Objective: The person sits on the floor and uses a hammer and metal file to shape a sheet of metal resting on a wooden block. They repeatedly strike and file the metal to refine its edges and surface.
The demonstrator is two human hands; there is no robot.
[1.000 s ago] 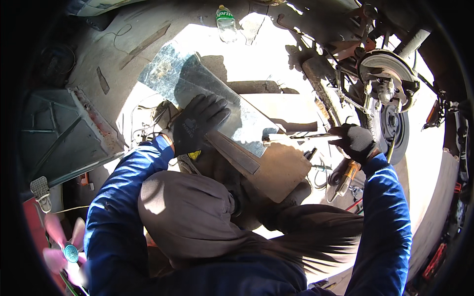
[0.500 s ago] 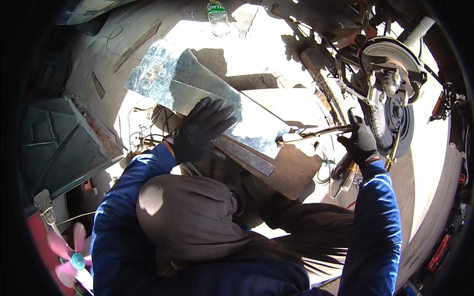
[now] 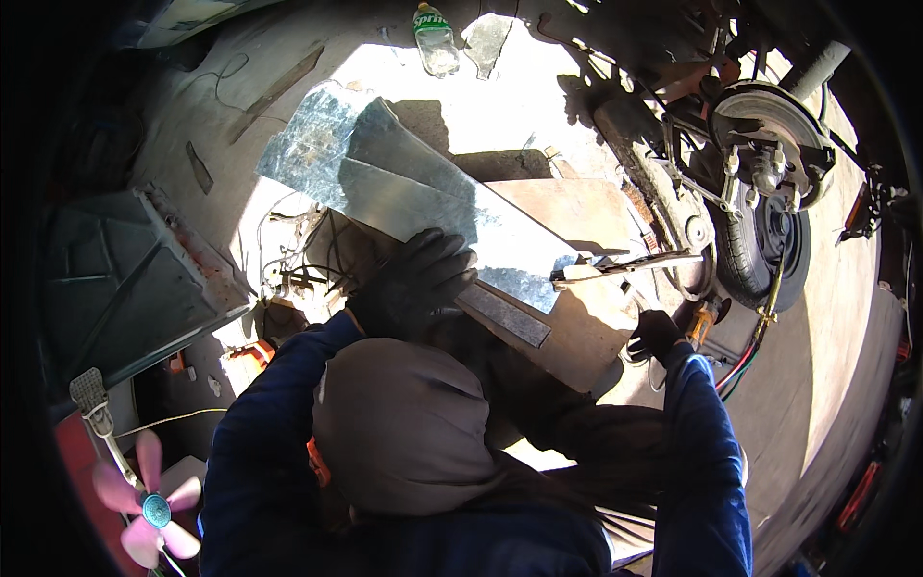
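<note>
A shiny sheet of metal [image 3: 413, 197] lies slantwise in front of me, part in sun and part in shade. My left hand [image 3: 423, 274], in a black glove, rests on its near edge with fingers stretched out. Beside that hand a flat metal bar [image 3: 510, 315] sits along the same edge. Long-handled pliers [image 3: 630, 266] touch the sheet's right end, their handles pointing right. My right hand [image 3: 659, 337], also gloved, is below those handles and apart from them. Its fingers are in dark shade, near an orange-and-black tool [image 3: 707, 322].
A brown board [image 3: 577, 337] lies under the sheet. To the right are a tyre [image 3: 755, 255] and a brake drum [image 3: 764, 125]. A plastic bottle [image 3: 436, 43] stands at the far side. A dark panel [image 3: 115, 269] and a pink-bladed fan [image 3: 154, 510] are at left.
My right hand has let go of the pliers' handles and moved down toward me. The pliers stay at the sheet's end. My left hand stays by the near edge, slightly farther right along it.
</note>
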